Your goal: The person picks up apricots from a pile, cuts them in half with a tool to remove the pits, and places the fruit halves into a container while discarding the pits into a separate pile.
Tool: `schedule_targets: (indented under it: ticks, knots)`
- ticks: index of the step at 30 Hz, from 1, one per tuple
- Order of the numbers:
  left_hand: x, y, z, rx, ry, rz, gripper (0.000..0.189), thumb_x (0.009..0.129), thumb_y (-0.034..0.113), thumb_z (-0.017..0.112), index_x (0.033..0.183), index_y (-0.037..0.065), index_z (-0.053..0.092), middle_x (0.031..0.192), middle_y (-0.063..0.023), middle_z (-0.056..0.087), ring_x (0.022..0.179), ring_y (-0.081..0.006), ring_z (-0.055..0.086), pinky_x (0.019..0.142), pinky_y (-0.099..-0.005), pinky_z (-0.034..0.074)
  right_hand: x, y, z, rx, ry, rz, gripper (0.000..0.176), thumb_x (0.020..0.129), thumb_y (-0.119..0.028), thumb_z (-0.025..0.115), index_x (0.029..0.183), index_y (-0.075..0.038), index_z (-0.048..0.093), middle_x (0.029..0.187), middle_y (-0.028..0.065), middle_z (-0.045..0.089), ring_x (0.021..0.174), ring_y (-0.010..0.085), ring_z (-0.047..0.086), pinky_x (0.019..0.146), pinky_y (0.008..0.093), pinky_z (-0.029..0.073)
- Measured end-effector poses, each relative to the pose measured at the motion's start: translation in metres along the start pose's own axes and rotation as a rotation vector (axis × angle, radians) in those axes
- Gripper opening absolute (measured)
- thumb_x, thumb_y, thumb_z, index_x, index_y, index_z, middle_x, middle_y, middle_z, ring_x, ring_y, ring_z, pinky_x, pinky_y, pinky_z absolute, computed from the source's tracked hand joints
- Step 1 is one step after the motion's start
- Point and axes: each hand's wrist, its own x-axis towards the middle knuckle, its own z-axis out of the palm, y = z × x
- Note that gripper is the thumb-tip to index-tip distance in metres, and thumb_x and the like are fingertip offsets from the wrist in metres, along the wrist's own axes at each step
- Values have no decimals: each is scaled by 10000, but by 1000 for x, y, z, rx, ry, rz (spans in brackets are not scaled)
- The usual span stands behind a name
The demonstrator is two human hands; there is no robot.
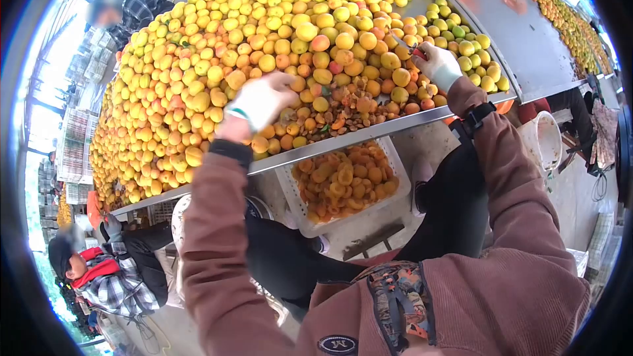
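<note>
A big heap of yellow and orange apricots [264, 33] covers a metal table [369, 133]. My left hand [262, 100], in a white glove, lies on the fruit near the table's front edge, and its fingers curl down among the apricots. Whether it grips one is hidden. My right hand [436, 66], also gloved, holds a small red-handled cutting tool [410, 47] over the orange fruit at the right of the heap. Loose pits [353, 115] lie between my hands. Below the table edge a white crate [395, 158] holds halved apricots [343, 181].
A white bucket [548, 140] stands at the right by my knee. A second metal table [527, 39] with more apricots [567, 23] runs off to the right. One person [109, 277] crouches at lower left and another person [132, 10] sits at the far left.
</note>
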Motion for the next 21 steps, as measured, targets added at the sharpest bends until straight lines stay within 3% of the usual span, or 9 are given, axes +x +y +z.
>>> schedule_targets:
  ticks: [1,3,6,10,13,15,17,19,21]
  knots:
    - [10,19,24,-138,90,-190,367,848,214,609,1200,115,651,1131,-149,671,988,-289,659,877,-334,516,3,2,0,-122,37,-54,291,848,-334,630,1010,-93,637,971,154,658,902,364,647,769,449,521]
    - [27,25,58,-168,41,-235,451,815,309,621,1227,125,633,1131,-183,668,1081,-332,622,942,-389,482,-3,-6,2,-255,190,-148,238,851,-288,624,1007,-110,638,1027,136,625,944,354,634,807,453,517]
    - [37,38,91,130,26,-238,393,813,286,615,1183,164,665,1119,-191,665,1070,-345,623,948,-412,486,-20,-60,2,-90,-42,-275,279,842,-282,634,1060,-109,647,1021,140,624,998,339,617,829,457,508]
    - [50,34,91,104,-6,-353,307,814,247,622,1098,152,687,1108,-186,670,1059,-328,633,916,-417,495,-47,-97,38,62,-258,-426,379,780,-294,699,1099,-97,642,1015,159,619,991,339,610,826,444,509]
    - [37,31,58,299,270,-438,310,800,247,654,1094,156,692,1076,-135,656,1039,-340,600,879,-438,497,-46,-93,50,35,-277,-486,418,741,-293,736,1084,-80,631,1016,173,621,966,348,617,819,440,512]
    - [29,5,54,326,553,-287,324,813,259,643,1119,161,691,1058,-112,642,1021,-339,581,881,-434,491,-40,-91,38,82,-255,-403,390,751,-282,727,1071,-81,630,1005,174,623,934,361,624,802,444,518]
    - [27,12,56,271,496,-280,341,820,265,626,1137,152,685,1099,-134,641,1067,-340,580,917,-425,476,-38,-79,38,80,-230,-369,335,770,-265,706,1038,-77,636,975,169,630,908,368,630,789,447,521]
    - [30,30,70,-110,158,-308,369,801,250,610,1149,146,679,1117,-162,651,1063,-339,599,939,-426,462,-38,-71,41,25,-237,-340,306,784,-257,692,1022,-71,644,954,157,638,911,359,635,785,445,523]
    - [28,55,80,31,114,-246,393,814,262,580,1177,136,663,1118,-179,646,1071,-344,600,953,-428,453,-40,-72,40,-60,-263,-360,300,792,-274,681,1011,-70,652,938,148,645,907,349,642,774,444,528]
